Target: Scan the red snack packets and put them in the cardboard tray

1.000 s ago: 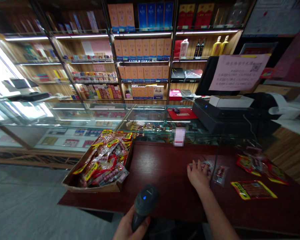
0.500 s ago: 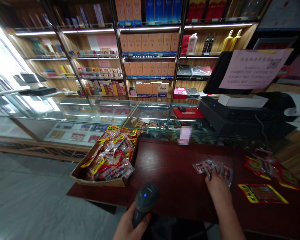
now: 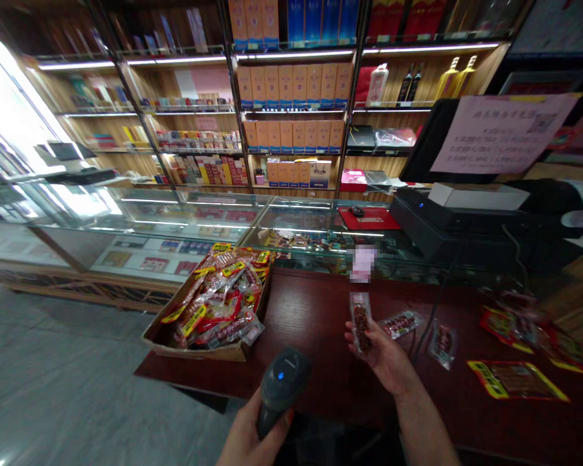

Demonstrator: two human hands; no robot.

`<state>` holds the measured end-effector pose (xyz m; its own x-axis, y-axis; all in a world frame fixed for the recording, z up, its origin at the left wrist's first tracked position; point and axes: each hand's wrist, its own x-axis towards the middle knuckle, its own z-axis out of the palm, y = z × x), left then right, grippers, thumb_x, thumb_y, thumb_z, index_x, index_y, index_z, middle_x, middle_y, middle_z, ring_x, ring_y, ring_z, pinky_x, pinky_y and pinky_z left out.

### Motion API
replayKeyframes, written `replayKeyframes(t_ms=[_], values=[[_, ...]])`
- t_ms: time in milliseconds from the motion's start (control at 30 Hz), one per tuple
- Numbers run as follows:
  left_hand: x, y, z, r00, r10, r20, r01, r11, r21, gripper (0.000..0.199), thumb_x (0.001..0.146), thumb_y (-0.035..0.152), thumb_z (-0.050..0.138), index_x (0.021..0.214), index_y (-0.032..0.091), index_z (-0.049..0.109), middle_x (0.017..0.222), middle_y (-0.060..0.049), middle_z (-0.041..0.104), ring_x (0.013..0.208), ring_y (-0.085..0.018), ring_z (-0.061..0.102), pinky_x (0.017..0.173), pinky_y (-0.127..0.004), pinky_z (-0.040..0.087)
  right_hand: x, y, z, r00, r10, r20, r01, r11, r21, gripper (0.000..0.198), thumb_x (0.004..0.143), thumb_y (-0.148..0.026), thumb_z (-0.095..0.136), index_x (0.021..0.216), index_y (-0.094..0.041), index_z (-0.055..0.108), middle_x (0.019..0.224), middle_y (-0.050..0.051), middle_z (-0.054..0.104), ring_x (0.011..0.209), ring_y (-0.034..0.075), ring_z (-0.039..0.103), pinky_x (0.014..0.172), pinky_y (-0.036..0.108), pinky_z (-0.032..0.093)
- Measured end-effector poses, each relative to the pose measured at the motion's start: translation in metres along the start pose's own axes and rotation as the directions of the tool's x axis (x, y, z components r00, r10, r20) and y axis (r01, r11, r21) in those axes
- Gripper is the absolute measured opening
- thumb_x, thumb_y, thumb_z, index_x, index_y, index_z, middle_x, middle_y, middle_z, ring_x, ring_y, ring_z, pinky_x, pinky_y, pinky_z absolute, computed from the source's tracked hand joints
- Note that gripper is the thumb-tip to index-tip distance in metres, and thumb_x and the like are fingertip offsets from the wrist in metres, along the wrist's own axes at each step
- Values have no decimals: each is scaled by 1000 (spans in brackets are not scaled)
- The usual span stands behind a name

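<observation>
My left hand (image 3: 257, 427) is wrapped round the handle of a dark grey barcode scanner (image 3: 285, 378) with a lit blue light, at the lower middle. To the right, my right hand (image 3: 381, 356) grips a narrow clear snack packet (image 3: 361, 322) with brown contents, lifted above the dark red tabletop (image 3: 315, 310). Two similar small packets lie just beyond that hand: one flat packet (image 3: 402, 323) and another packet (image 3: 442, 344) nearer the right. A cardboard box (image 3: 199, 351) heaped with packaged snacks (image 3: 223, 291) stands at the tabletop's left.
Several red-and-yellow snack packs (image 3: 519, 380) lie at the right. Behind are a glass display counter (image 3: 199, 217), a computer mouse (image 3: 357, 211) on a red mat, and a monitor (image 3: 427, 142) with a paper notice. Shelves of boxes line the back wall. A dark cable (image 3: 430, 317) crosses the tabletop.
My right hand has picked up one small packet from the tabletop and moved left with it, uncovering the others. The scanner in my left hand has barely moved.
</observation>
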<state>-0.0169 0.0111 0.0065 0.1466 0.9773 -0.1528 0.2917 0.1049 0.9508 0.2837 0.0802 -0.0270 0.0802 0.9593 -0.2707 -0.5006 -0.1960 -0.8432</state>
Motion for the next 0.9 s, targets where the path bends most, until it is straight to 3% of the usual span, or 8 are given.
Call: replayKeyframes(t_ms=[133,200,267,333,433,567,700,900], values=[[-1,4,-1,1000,0,-10,0,1000,-18,47,75,59,73,100,18,75,56,0,66,81,-28,69,76,-32,58,6,13,9,990,-139,28,141,947,-288,41,86,-37,64,125,-27,63,121,9,73,106,28,71,93,48,55],[-2,10,-1,1000,3,-9,-3,1000,-17,47,75,57,74,101,18,75,58,0,67,82,-28,68,76,-32,58,12,22,10,932,-360,40,311,737,-600,33,87,-30,59,118,-27,69,130,8,69,122,30,62,105,52,46],[-4,18,-1,1000,5,-7,-5,1000,-14,44,77,54,73,102,18,75,64,-2,71,83,-27,68,77,-32,57,16,33,9,857,-496,139,370,406,-836,35,87,-19,51,112,-27,74,142,8,61,135,30,51,113,53,37],[-6,24,-1,1000,4,-8,-4,1000,-10,42,79,50,71,105,17,75,73,-3,75,83,-27,68,78,-32,57,16,44,9,853,-470,226,334,158,-929,46,85,-11,45,117,-26,74,148,9,54,139,30,46,113,53,37],[-9,27,-2,1000,3,-6,-3,1000,2,40,81,47,70,107,17,74,73,-3,74,85,-27,69,80,-33,57,11,56,9,895,-361,262,284,9,-959,57,81,-10,47,133,-25,65,148,10,54,137,28,48,112,50,38],[-8,21,-3,1000,5,-8,-5,1000,6,39,82,49,68,106,19,74,49,2,61,84,-29,69,79,-35,57,7,55,2,906,-358,227,246,8,-969,56,86,-24,51,142,-22,55,150,11,51,141,29,44,113,50,36],[-7,16,-3,1000,-9,4,9,1000,-5,41,80,52,71,104,19,74,45,4,56,78,-28,69,74,-33,57,11,46,-9,903,-400,156,201,72,-977,37,80,-31,64,115,-21,70,143,15,57,137,36,46,108,54,38],[-10,25,-1,1000,-27,-5,27,1000,3,38,82,47,70,107,19,74,55,1,67,83,-28,70,77,-33,58,20,43,-1,957,-289,-12,188,654,-733,30,73,-34,72,102,-25,68,100,5,75,92,27,70,87,42,53]])
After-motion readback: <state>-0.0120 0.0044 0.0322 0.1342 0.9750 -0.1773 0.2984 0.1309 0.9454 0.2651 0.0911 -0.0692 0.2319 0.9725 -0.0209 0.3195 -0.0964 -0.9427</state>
